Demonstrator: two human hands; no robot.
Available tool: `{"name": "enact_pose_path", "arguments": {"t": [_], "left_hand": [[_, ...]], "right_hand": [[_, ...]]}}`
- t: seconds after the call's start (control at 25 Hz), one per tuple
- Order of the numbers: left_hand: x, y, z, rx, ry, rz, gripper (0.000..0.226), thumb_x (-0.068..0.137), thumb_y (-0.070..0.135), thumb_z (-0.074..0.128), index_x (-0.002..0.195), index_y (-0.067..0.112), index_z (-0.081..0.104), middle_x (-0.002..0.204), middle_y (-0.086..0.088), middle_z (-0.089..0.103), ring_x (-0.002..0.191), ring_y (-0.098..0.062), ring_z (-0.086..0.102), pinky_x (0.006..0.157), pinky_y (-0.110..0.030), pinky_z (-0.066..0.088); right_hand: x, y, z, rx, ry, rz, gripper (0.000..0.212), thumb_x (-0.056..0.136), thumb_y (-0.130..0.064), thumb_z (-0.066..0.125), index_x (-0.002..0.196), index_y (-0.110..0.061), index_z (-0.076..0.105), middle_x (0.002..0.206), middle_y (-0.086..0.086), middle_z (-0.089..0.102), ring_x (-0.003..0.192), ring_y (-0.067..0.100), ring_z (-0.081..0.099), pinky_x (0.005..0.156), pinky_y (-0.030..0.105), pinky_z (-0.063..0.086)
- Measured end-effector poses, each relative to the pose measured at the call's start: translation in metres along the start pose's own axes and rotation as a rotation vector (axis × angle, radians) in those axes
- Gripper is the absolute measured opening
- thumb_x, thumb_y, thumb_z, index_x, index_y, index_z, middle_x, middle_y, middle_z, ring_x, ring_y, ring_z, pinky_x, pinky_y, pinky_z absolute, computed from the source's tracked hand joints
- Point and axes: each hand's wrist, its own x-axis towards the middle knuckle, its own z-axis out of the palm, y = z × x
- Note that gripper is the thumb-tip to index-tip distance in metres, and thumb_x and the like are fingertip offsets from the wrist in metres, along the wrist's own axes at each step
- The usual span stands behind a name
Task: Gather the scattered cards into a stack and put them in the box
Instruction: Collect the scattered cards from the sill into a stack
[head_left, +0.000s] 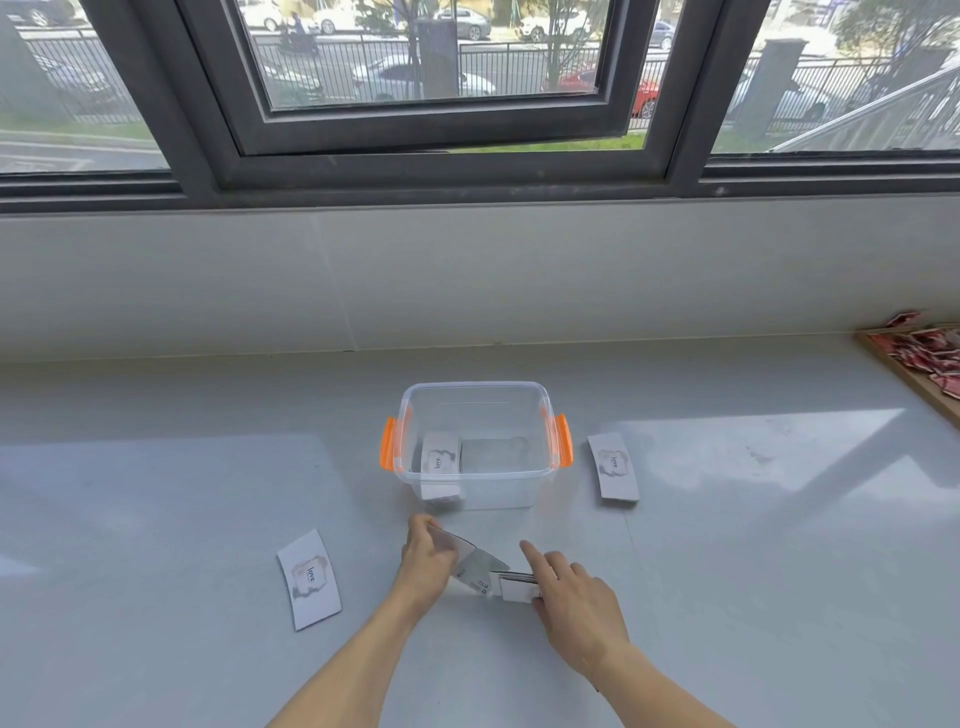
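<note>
A clear plastic box (475, 392) with orange side clips stands open on the grey table, with a stack of "love" cards (440, 460) inside at its left. My left hand (426, 558) grips a few cards (467, 556) tilted up just in front of the box. My right hand (569, 597) holds a small stack of cards (514, 590) against the table, index finger stretched out. One loose card pile (310, 578) lies to the left of my hands. Another pile (613, 474) lies to the right of the box.
A wooden tray (906, 376) with red and white packets sits at the far right edge. A grey wall and window sill rise behind the table. Bright patches of sunlight fall across the table top.
</note>
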Motion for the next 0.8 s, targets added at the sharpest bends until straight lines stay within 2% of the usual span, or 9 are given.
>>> {"name": "enact_pose_path", "arguments": {"t": [0.08,0.16,0.28,0.4,0.52,0.64,0.72,0.8], "left_hand": [[-0.002,0.0,0.002,-0.034,0.042,0.011,0.027,0.087,0.003,0.051,0.103,0.016,0.033,0.111,-0.01,0.047,0.1,-0.026,0.045,0.075,-0.032,0.037],[-0.007,0.003,0.008,-0.056,0.083,0.014,0.026,0.087,0.005,0.052,0.103,0.016,0.034,0.112,-0.008,0.046,0.102,-0.026,0.045,0.073,-0.03,0.036],[-0.018,0.006,0.024,-0.08,0.002,0.023,0.027,0.076,0.018,0.053,0.095,0.018,0.034,0.102,-0.004,0.046,0.092,-0.023,0.044,0.068,-0.03,0.036],[-0.024,0.001,0.038,-0.014,-0.088,0.036,0.027,0.073,0.019,0.051,0.093,0.02,0.032,0.095,-0.003,0.045,0.084,-0.024,0.043,0.071,-0.036,0.035],[-0.025,-0.001,0.046,0.185,-0.107,0.059,0.026,0.076,0.02,0.051,0.096,0.021,0.034,0.091,0.002,0.048,0.085,-0.024,0.044,0.076,-0.036,0.036],[-0.027,0.001,0.051,0.386,-0.154,0.106,0.029,0.069,0.027,0.048,0.095,0.024,0.035,0.086,0.01,0.042,0.094,-0.021,0.042,0.083,-0.033,0.032],[-0.028,-0.002,0.053,0.483,-0.179,0.135,0.028,0.072,0.021,0.05,0.095,0.025,0.035,0.089,0.01,0.043,0.103,-0.021,0.04,0.086,-0.031,0.031],[-0.027,-0.004,0.053,0.562,-0.207,0.159,0.029,0.074,0.017,0.049,0.097,0.026,0.033,0.101,0.005,0.049,0.109,-0.023,0.039,0.09,-0.033,0.032]], "right_hand": [[0.001,0.0,0.0,-0.012,0.003,0.002,0.064,0.098,-0.025,0.042,0.15,-0.031,0.005,0.13,-0.002,0.047,0.102,0.027,0.052,0.069,0.036,0.034],[0.003,-0.001,0.001,-0.013,0.013,0.005,0.065,0.098,-0.026,0.042,0.15,-0.03,0.004,0.129,-0.002,0.047,0.102,0.027,0.053,0.069,0.036,0.035],[0.002,0.0,0.002,-0.006,0.022,0.007,0.068,0.098,-0.026,0.042,0.152,-0.027,0.0,0.13,-0.002,0.047,0.1,0.027,0.053,0.07,0.037,0.039],[0.001,0.0,0.002,0.012,0.026,0.013,0.067,0.098,-0.026,0.042,0.152,-0.029,0.002,0.132,-0.003,0.046,0.099,0.027,0.053,0.072,0.036,0.041],[0.002,0.0,0.002,0.023,0.032,0.019,0.061,0.097,-0.024,0.044,0.149,-0.032,0.013,0.131,-0.003,0.047,0.102,0.027,0.052,0.078,0.037,0.043],[0.002,-0.001,0.002,0.039,0.053,-0.001,0.051,0.095,-0.021,0.046,0.141,-0.033,0.029,0.124,-0.003,0.052,0.108,0.027,0.05,0.085,0.037,0.042],[0.0,-0.002,0.001,0.022,0.064,-0.017,0.042,0.093,-0.019,0.048,0.132,-0.033,0.04,0.116,-0.003,0.055,0.109,0.027,0.05,0.092,0.036,0.041],[-0.003,-0.004,0.0,-0.003,0.075,-0.009,0.034,0.089,-0.017,0.054,0.121,-0.029,0.05,0.114,-0.002,0.058,0.108,0.028,0.053,0.09,0.038,0.044]]}}
